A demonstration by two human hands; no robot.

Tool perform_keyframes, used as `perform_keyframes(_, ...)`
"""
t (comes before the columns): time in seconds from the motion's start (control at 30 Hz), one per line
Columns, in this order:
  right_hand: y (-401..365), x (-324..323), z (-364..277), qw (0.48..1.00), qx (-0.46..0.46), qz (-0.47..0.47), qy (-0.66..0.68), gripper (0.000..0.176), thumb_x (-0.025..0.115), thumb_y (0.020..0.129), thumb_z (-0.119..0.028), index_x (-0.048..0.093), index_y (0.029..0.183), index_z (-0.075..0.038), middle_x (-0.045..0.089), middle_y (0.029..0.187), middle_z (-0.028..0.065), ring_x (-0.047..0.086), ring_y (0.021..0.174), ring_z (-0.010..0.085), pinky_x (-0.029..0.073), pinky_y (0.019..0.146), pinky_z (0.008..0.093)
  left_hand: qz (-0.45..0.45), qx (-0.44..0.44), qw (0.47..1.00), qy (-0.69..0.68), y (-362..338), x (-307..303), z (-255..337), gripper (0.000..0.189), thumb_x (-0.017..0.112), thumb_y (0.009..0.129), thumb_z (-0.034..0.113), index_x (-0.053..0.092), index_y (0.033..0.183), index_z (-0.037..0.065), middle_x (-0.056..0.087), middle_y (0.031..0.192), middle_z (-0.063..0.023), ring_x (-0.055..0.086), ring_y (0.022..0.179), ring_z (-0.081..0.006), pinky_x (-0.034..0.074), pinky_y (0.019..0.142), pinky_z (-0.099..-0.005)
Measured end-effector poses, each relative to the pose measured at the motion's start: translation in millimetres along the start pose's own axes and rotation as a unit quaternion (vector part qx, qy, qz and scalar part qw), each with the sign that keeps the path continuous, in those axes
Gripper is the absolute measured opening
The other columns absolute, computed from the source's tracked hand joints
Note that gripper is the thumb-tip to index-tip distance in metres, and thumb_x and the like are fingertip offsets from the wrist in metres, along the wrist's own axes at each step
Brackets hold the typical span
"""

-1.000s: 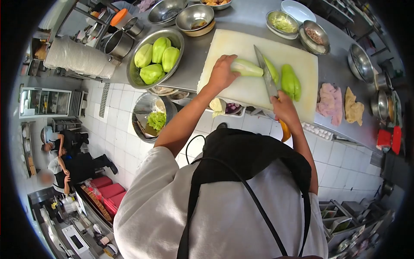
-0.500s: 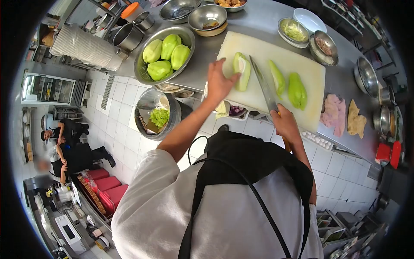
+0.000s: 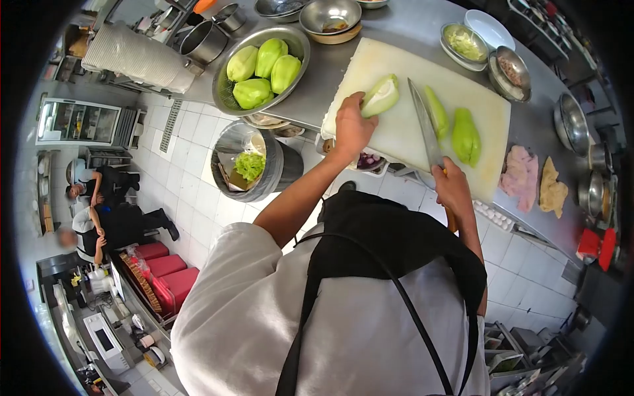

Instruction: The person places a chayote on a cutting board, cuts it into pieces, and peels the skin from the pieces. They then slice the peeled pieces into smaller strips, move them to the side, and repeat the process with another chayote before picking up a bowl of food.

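Observation:
On the white cutting board (image 3: 403,63), my left hand (image 3: 354,129) has its fingers and thumb around the near end of a cut chayote piece (image 3: 381,96), whose pale cut face shows. My right hand (image 3: 454,187) grips a large kitchen knife (image 3: 424,122) by its handle. The blade points away from me, its tip to the right of the held piece, nothing visibly under it. Just right of the blade lies a green chayote slice (image 3: 436,112), and beyond it a larger chayote piece (image 3: 466,137), skin up.
A steel colander (image 3: 305,56) of whole chayotes stands left of the board. Metal bowls (image 3: 330,14) line the back; a bowl of shredded green vegetable (image 3: 463,43) sits behind right. Pink (image 3: 519,177) and tan cloths (image 3: 552,188) lie right. A bin (image 3: 284,168) stands below left; two people sit far left.
The chayote piece under my left hand has turned, its far end now leaning right, and my fingers have closed on its near end. The view has shifted slightly.

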State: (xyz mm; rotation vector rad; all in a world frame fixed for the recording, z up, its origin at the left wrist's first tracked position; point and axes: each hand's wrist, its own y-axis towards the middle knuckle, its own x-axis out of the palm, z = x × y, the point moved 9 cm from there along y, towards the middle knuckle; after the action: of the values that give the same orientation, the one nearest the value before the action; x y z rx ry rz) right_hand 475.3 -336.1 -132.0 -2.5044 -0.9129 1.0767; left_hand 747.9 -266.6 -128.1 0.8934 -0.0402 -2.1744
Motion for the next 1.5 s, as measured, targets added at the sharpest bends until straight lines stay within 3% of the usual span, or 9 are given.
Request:
perform_keyframes(0.07,0,-2,-3,1.0,0.004,-0.003,-0.009,0.026,0.052,0.098,-0.023,0.054,0.101,0.003,0.065,0.077,0.025,0.066,0.058,0.0345,0.053,0.06,0.045,-0.007,-0.065,0.995,-0.074,2,-9,-11,0.051,0.084,0.068,0.005,0.064,0.114,-0.006,0.069,0.106,-0.0239,0.068,0.096,-0.0373,0.054,0.088,-0.0395)
perform_keyframes(0.27,23,-4,-12,0.991,-0.093,0.065,-0.075,0.028,0.052,0.097,-0.022,0.057,0.109,0.002,0.066,0.095,0.032,0.062,0.094,0.0512,0.048,0.084,0.0546,0.002,-0.193,0.938,-0.286,3,-3,-57,0.043,0.081,0.076,-0.001,0.064,0.115,-0.01,0.072,0.097,-0.013,0.067,0.082,-0.0157,0.055,0.076,-0.0281)
perform_keyframes(0.6,28,-4,-36,0.972,-0.142,0.057,-0.18,0.038,0.055,0.095,-0.023,0.06,0.123,0.002,0.068,0.1,0.0299,0.065,0.095,0.0471,0.051,0.085,0.0493,-0.063,-0.278,0.875,-0.392,34,-11,-74,0.025,0.073,0.086,0.0,0.069,0.11,-0.005,0.071,0.091,-0.0053,0.062,0.071,-0.0106,0.052,0.071,-0.0234)
perform_keyframes(0.87,-1,-2,-23,0.982,-0.1,0.023,-0.161,0.036,0.055,0.095,-0.023,0.06,0.123,0.0,0.068,0.098,0.0299,0.065,0.096,0.0473,0.05,0.085,0.0499,-0.083,-0.28,0.919,-0.266,63,-25,-74,0.03,0.075,0.086,0.01,0.07,0.112,-0.004,0.071,0.088,-0.0064,0.062,0.066,-0.0142,0.053,0.071,-0.0281)
perform_keyframes(0.97,-4,1,-15,0.984,-0.086,0.041,-0.153,0.035,0.054,0.096,-0.023,0.059,0.122,-0.001,0.068,0.099,0.0295,0.064,0.097,0.0475,0.05,0.085,0.0507,-0.106,-0.127,0.986,0.011,60,-36,-60,0.046,0.077,0.082,0.012,0.066,0.126,0.004,0.07,0.111,-0.0143,0.067,0.086,-0.0248,0.054,0.085,-0.0356)
perform_keyframes(1.07,-8,3,-8,0.987,-0.071,0.052,-0.137,0.034,0.052,0.097,-0.021,0.057,0.123,-0.002,0.069,0.099,0.0282,0.065,0.096,0.0478,0.049,0.089,0.0534,-0.073,0.077,0.984,0.142,43,-42,-30,0.057,0.077,0.076,0.014,0.064,0.132,0.011,0.056,0.136,-0.0234,0.052,0.127,-0.0437,0.044,0.106,-0.0483)
perform_keyframes(1.17,-9,10,-3,0.986,-0.054,0.047,-0.152,0.036,0.051,0.097,-0.022,0.056,0.126,-0.001,0.069,0.102,0.0284,0.064,0.1,0.0484,0.048,0.092,0.0528,-0.134,0.178,0.962,0.161,31,-34,-11,0.064,0.079,0.076,0.014,0.059,0.138,0.015,0.047,0.147,-0.019,0.039,0.14,-0.0418,0.035,0.116,-0.0447)
perform_keyframes(1.37,-16,20,-2,0.988,-0.042,0.069,-0.135,0.044,0.053,0.096,-0.024,0.051,0.133,-0.001,0.068,0.1,0.0312,0.063,0.1,0.0499,0.047,0.092,0.0543,-0.262,0.325,0.892,0.175,38,-11,14,0.069,0.078,0.076,0.014,0.056,0.141,0.015,0.052,0.143,-0.0187,0.046,0.136,-0.0398,0.036,0.116,-0.0445)
perform_keyframes(1.5,-30,36,-10,0.99,-0.013,0.079,-0.115,0.047,0.054,0.094,-0.022,0.048,0.136,-0.002,0.068,0.095,0.0316,0.063,0.096,0.0511,0.047,0.088,0.0566,-0.363,0.301,0.865,0.173,56,10,5,0.065,0.075,0.081,0.023,0.054,0.141,0.01,0.059,0.136,-0.0165,0.053,0.129,-0.0377,0.043,0.109,-0.0441)
